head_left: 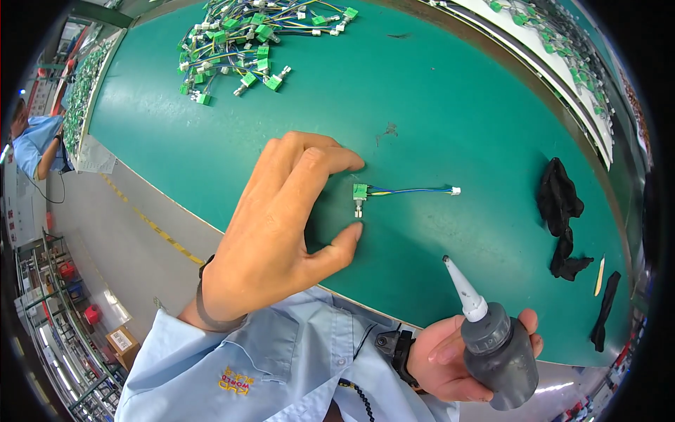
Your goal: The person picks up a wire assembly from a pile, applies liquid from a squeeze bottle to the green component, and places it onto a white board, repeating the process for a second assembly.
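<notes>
A small green potentiometer [360, 191] with a metal shaft lies on the green tabletop. Its blue and yellow wires [411, 191] run to the right and end in a white plug [455, 190]. My left hand [281, 211] is over the table beside it, thumb and forefinger spread on either side of the part without touching it. In my right hand [450, 359], near the table's front edge, is a dark squeeze bottle [503, 359], its pale tapered nozzle tilted up and to the left.
Many wired green parts [239, 42] are heaped at the far left of the table. Black cloth pieces [559, 200] and a thin pale stick [599, 276] lie at the right. A white tray [548, 60] of similar parts stands far right. A co-worker [39, 144] is at the left.
</notes>
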A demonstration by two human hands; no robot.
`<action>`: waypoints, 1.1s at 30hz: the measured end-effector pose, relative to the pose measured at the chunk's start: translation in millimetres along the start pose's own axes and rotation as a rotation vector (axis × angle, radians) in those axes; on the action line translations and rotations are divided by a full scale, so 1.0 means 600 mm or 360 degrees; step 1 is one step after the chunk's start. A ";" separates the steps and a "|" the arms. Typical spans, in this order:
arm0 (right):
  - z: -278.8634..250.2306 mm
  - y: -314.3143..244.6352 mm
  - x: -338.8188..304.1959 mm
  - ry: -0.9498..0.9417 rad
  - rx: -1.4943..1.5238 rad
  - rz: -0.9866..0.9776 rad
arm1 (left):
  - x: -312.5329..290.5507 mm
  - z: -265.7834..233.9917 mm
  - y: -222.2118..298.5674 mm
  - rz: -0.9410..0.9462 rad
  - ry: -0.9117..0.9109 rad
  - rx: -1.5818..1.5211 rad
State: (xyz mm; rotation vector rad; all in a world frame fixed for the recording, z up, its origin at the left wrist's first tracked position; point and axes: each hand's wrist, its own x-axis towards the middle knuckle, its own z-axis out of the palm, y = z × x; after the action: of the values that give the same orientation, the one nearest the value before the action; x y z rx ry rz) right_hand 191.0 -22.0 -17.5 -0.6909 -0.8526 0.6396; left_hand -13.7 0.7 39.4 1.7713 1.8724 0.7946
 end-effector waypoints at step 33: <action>0.008 0.003 0.003 0.0006 -0.0049 -0.0050 | 0.006 0.000 -0.014 0.0319 0.0377 0.0008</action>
State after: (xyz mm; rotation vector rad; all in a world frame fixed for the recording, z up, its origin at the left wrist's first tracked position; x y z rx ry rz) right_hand 187.8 -18.4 -15.6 -0.7049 -0.8696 0.5977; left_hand -20.5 4.4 33.9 1.9633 1.8600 1.1177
